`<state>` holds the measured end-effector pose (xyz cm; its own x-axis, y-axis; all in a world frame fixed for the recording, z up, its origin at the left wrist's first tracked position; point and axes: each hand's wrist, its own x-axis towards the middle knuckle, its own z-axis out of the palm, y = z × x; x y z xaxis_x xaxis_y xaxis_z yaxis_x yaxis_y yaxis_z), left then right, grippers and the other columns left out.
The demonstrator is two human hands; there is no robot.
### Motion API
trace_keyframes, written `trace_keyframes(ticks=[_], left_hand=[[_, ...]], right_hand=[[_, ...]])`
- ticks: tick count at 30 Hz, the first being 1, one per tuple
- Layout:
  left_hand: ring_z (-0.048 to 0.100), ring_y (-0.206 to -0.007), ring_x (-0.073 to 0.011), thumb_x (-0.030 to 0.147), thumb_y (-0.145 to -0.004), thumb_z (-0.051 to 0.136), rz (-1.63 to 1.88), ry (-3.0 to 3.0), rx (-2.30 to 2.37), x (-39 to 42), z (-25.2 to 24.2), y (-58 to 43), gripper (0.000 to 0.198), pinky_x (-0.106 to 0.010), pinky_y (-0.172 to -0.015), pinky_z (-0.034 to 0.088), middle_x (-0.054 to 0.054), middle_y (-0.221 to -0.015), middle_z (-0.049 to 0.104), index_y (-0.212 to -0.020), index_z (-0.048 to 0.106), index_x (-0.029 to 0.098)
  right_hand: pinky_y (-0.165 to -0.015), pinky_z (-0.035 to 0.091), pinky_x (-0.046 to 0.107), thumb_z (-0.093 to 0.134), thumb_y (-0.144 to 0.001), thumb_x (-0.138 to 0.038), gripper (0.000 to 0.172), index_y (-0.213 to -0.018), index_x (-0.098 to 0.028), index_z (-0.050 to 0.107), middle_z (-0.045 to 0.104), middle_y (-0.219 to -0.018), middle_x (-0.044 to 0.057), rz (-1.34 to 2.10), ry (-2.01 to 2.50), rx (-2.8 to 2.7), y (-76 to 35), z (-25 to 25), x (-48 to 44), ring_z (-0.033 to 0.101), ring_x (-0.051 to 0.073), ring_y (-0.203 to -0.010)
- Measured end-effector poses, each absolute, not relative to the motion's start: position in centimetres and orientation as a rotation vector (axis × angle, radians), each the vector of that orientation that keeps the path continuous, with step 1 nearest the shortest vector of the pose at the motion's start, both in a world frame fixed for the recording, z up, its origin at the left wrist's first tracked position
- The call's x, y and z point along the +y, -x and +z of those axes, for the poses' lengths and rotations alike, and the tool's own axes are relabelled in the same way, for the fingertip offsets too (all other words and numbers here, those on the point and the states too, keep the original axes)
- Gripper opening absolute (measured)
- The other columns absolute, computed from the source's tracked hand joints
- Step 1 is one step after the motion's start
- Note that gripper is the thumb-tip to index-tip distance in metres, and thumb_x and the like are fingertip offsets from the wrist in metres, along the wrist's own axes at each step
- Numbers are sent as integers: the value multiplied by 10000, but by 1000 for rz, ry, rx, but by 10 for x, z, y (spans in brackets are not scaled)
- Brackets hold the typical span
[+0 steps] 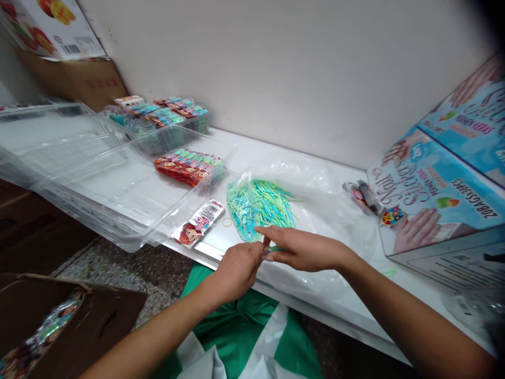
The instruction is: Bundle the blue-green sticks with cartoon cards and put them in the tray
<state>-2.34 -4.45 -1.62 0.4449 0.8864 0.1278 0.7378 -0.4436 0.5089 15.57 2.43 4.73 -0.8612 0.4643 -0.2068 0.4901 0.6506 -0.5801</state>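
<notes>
My left hand (pixel 240 267) and my right hand (pixel 300 247) meet at the table's front edge, both pinched on a small bunch of teal sticks (pixel 272 248) held between the fingertips. Just beyond them a heap of teal and green sticks (pixel 258 206) lies on a clear plastic bag (pixel 323 210). A small rubber band (pixel 226 222) rests on the table left of the heap. A printed cartoon packet (pixel 198 223) lies beside it.
Clear plastic trays (pixel 79 173) fill the left of the white table (pixel 252 152), one holding a row of printed packets (pixel 188 165). Blue nail-sticker boxes (pixel 442 195) stand at the right. A cardboard box (pixel 59 316) with packets sits on the floor at lower left.
</notes>
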Motion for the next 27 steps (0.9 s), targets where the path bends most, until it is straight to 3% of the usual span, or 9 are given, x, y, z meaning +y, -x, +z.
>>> trace_keyframes(ticks=[3, 8, 13, 18, 27], left_hand=[[566, -674, -155, 315, -925, 334, 667, -1926, 1202, -46, -13, 25, 235, -249, -613, 393, -29, -734, 601, -836, 503, 179], [528, -542, -104, 453, -865, 450, 682, -1304, 987, -44, -19, 16, 305, -219, -526, 390, -12, -708, 607, -816, 522, 160], [569, -558, -113, 473, -789, 574, 825, -890, 857, -42, -25, 15, 358, -222, -531, 430, -40, -712, 627, -859, 551, 123], [591, -557, -126, 466, -770, 606, 860, -827, 840, -43, -29, 18, 382, -227, -529, 447, -65, -703, 645, -876, 580, 100], [587, -538, -128, 476, -774, 600, 855, -795, 834, -45, -29, 16, 375, -214, -482, 434, -59, -696, 640, -872, 583, 115]], right_hand=[[-848, 423, 354, 341, -946, -353, 394, -1287, -196, 462, 632, -1093, 94, -1084, -970, 2919, -153, 45, 25, 582, 205, -983], [-710, 431, 303, 323, -948, -377, 340, -1085, -185, 568, 647, -837, 51, -1097, -1334, 2998, -136, 31, 23, 588, 162, -744], [-583, 434, 249, 393, -902, -468, 363, -1001, -176, 585, 604, -794, 14, -1702, -1561, 2757, -140, 30, 25, 530, 97, -581], [-531, 416, 225, 574, -795, -390, 240, -773, -152, 597, 543, -672, -16, -2063, -1474, 2563, -154, 16, 23, 491, 85, -557], [-579, 377, 231, 529, -819, -286, 147, -747, -163, 564, 510, -639, -30, -1806, -1499, 2676, -158, 19, 13, 468, 101, -611]])
